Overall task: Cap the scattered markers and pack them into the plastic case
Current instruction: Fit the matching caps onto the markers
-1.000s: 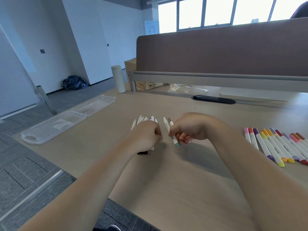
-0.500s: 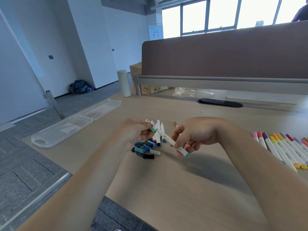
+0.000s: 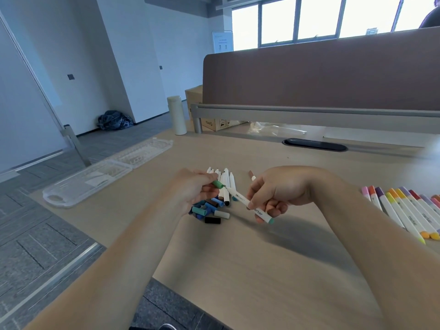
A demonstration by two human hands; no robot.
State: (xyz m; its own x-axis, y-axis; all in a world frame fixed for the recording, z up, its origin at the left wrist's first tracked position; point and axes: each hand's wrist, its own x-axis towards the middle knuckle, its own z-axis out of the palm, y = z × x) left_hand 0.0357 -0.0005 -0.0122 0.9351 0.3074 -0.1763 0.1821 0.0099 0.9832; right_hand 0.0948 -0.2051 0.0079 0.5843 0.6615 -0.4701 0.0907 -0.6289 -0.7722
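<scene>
My right hand (image 3: 276, 191) grips a white marker (image 3: 240, 199) with a teal end, its tip pointing left. My left hand (image 3: 192, 190) pinches a green cap (image 3: 218, 184) right at that tip. Below the hands lies a heap of loose caps (image 3: 207, 209) in blue, teal, black and white. Several uncapped white markers (image 3: 226, 184) lie side by side behind them. A row of capped markers (image 3: 402, 208) lies at the right edge. The clear plastic case (image 3: 78, 186) lies open at the desk's left edge.
A white bottle (image 3: 176, 115) stands at the desk's far left corner, next to the brown divider panel (image 3: 321, 75). A black cable slot (image 3: 314, 144) sits in the desk behind the hands. The desk's front-left edge drops to the grey carpet floor.
My left hand lifted off the caps with a green cap and brought it to the tip of the marker in my right hand. The view shifted slightly.
</scene>
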